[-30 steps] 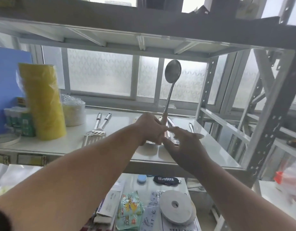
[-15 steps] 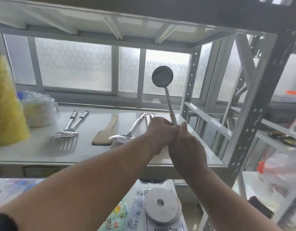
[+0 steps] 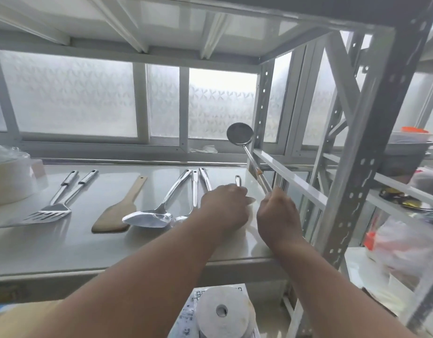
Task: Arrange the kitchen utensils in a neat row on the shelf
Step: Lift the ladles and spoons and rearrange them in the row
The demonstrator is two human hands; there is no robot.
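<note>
My right hand [image 3: 276, 213] grips the handle of a steel ladle [image 3: 239, 134] and holds it upright, tilted left, over the right end of the white shelf [image 3: 64, 247]. My left hand [image 3: 224, 206] rests on the shelf beside it, covering a small steel utensil whose handle tip [image 3: 238, 179] sticks out behind the fingers. Lying in a row to the left are two slotted steel turners [image 3: 49, 213], a wooden spatula [image 3: 120, 211], a big steel spoon [image 3: 149, 218] and two more steel handles [image 3: 198, 181].
The grey shelf post [image 3: 371, 132] stands close to the right of the ladle. A wrapped white tub [image 3: 8, 179] sits at the shelf's left end. Below the shelf stands a roll of white tape [image 3: 222, 313]. Bags fill the right-hand rack [image 3: 405, 240].
The ladle has passed from my left hand into my right hand and come lower, further right. My left hand has let go and dropped onto the shelf.
</note>
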